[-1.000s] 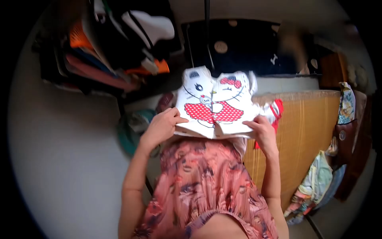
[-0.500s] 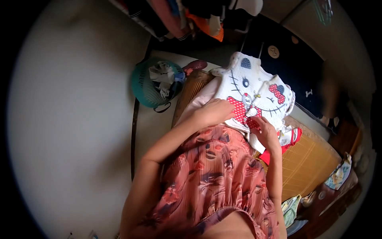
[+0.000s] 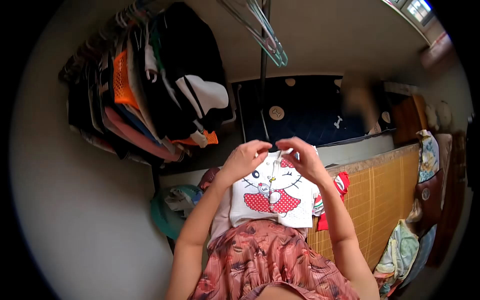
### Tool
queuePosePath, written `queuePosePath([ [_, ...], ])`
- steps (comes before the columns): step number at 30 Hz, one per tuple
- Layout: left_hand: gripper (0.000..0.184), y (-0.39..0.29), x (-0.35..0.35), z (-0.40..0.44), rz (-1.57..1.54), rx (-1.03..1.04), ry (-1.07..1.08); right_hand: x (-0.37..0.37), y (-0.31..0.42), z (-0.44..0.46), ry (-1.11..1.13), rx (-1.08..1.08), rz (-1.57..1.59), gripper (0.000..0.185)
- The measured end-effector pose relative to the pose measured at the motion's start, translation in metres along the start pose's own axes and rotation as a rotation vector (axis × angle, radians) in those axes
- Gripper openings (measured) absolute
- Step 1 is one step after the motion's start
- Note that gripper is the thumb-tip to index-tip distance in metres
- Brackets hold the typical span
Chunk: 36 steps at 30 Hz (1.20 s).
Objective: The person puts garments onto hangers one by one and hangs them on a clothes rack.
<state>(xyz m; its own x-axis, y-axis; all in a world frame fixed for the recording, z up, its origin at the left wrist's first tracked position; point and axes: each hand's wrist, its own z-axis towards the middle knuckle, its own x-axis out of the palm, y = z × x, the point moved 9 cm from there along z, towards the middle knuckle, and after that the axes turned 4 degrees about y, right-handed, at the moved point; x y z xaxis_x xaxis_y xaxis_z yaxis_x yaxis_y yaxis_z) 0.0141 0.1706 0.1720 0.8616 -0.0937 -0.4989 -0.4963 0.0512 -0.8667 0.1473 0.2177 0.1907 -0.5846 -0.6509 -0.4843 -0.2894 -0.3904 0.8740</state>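
A child's white cardigan [image 3: 272,187] with a winking cat face and a red polka-dot pattern lies front up, close to my lap. My left hand [image 3: 246,161] is at its upper left, fingers curled and pinching a bit of white cloth at the neckline. Across from it, my right hand [image 3: 303,161] pinches the neckline's other edge, where a white strip shows between thumb and fingers. My hands hide the collar and part of the cat's face. Beside the cardigan on the right lies a red and white garment [image 3: 341,184].
A bamboo mat [image 3: 370,192] spreads to the right, with crumpled cloth [image 3: 400,247] at its edge. A green basket [image 3: 159,212] holding clothes stands at left. Clothes [image 3: 145,95] hang on a rack above it. Hangers [image 3: 270,42] dangle overhead; a dark bone-patterned mattress [image 3: 310,112] lies behind.
My hands have gone from the cardigan's lower front up to its neckline and now pinch there. The cardigan lies straighter, and my view has tilted up toward the rack and hangers.
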Motion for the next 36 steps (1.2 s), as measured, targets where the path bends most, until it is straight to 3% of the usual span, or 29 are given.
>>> queuePosePath([
  [7,0.029,-0.037,-0.062,0.068,-0.088,0.143,-0.263,-0.084,0.061,0.077,-0.501,-0.369,-0.105,0.029],
  [12,0.048,-0.042,-0.094,0.111,-0.126,0.225,-0.479,-0.106,0.09,0.129,-0.727,-0.448,-0.342,0.035],
  [16,0.058,-0.048,-0.109,0.138,-0.179,0.254,-0.488,-0.102,0.077,0.16,-0.596,-0.257,-0.27,0.036],
  [22,0.059,-0.068,-0.114,0.137,-0.404,0.307,-0.407,-0.11,0.084,0.177,-0.627,-0.253,-0.254,0.02],
  [30,0.054,-0.087,-0.132,0.105,-0.413,0.405,-0.505,-0.104,0.128,0.164,-0.908,-0.429,-0.35,0.012],
  [32,0.053,-0.08,-0.129,0.093,-0.443,0.344,-0.517,-0.098,0.133,0.152,-0.96,-0.491,-0.392,0.008],
  [36,0.046,-0.06,-0.111,0.057,-0.495,0.306,-0.575,-0.07,0.12,0.102,-0.94,-0.524,-0.314,0.007],
])
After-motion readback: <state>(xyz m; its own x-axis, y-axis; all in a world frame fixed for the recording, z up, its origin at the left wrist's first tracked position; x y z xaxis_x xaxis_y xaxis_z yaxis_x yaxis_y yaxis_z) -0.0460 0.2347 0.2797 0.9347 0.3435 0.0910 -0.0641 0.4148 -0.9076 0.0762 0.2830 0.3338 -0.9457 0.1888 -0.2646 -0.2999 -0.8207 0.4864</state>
